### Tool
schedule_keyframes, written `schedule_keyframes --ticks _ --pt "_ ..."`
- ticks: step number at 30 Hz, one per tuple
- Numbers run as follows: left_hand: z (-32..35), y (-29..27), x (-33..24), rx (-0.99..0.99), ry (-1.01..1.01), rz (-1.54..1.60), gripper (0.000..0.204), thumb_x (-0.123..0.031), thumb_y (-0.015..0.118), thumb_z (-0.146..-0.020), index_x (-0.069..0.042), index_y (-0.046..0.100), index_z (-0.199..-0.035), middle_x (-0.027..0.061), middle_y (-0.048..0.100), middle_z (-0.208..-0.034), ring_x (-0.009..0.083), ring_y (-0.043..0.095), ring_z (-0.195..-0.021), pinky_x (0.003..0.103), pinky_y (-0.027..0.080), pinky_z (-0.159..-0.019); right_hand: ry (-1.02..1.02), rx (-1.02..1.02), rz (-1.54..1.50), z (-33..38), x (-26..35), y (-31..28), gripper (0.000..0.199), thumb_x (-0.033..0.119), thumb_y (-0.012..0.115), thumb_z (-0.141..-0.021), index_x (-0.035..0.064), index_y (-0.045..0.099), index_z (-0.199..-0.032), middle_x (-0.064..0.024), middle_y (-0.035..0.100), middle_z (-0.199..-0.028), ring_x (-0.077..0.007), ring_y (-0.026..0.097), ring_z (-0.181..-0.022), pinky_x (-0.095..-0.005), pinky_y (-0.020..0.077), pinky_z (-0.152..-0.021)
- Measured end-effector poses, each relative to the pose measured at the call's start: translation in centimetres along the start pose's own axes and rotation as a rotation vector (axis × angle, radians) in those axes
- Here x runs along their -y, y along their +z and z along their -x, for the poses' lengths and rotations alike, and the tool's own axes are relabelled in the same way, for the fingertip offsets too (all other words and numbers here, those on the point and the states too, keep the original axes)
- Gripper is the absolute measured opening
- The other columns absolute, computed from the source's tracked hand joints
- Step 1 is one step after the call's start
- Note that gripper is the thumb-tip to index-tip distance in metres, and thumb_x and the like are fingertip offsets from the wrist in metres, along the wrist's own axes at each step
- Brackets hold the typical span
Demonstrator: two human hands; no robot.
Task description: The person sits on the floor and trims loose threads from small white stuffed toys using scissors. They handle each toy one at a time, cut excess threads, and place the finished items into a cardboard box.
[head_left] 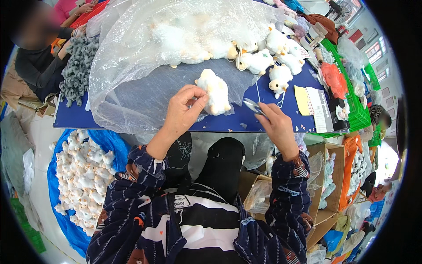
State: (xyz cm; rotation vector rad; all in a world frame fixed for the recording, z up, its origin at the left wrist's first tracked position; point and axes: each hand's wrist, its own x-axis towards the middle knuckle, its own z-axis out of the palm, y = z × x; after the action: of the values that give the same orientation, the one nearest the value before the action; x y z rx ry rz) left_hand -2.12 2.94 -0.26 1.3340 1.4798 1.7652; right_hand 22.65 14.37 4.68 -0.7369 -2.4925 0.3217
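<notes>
My left hand (186, 105) is closed, thumb and fingertips pinched at the left side of a small white plush sheep (216, 93) with cream-coloured feet. The toy is propped over the clear plastic sheet near the front of the blue table; whether the fingers grip its fabric or a thread on it is too small to tell. To its right, my right hand (278, 128) is closed around small metal thread snips (252, 106), their tips pointing left toward the toy. A short gap separates the snips from the plush.
More white plush sheep (256, 62) lie at the back, some under clear plastic (127, 48). Right of them are a notepad (318, 108) and a green crate (358, 110). A blue sack (55, 185) of white plush toys stands lower left. A person (39, 66) sits far left by grey plush (79, 66).
</notes>
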Motion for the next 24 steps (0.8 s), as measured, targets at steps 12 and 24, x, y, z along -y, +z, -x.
schedule_keyframes --ticks 12,24 --pt "-0.3 0.2 -0.5 0.037 0.027 -0.023 0.011 -0.010 0.063 -0.090 0.000 0.064 -0.094 0.0018 0.057 -0.097 0.0067 0.054 -0.082 0.021 0.045 -0.068 -0.246 0.142 0.175 -4.4 3.2 1.3 0.026 0.018 0.064 -0.084 0.0060 0.059 -0.107 -0.0078 0.055 -0.087 -0.0280 0.061 -0.066 -0.0363 0.0473 -0.053" --pt "-0.3 0.2 -0.6 0.023 0.002 0.038 0.012 -0.009 0.063 -0.087 0.001 0.064 -0.094 0.0072 0.060 -0.096 0.0133 0.058 -0.082 0.026 0.048 -0.072 -0.176 0.160 0.138 -4.0 3.5 1.5 0.019 0.017 0.064 -0.084 0.0063 0.060 -0.099 -0.0093 0.056 -0.084 -0.0298 0.061 -0.068 -0.0378 0.0477 -0.056"
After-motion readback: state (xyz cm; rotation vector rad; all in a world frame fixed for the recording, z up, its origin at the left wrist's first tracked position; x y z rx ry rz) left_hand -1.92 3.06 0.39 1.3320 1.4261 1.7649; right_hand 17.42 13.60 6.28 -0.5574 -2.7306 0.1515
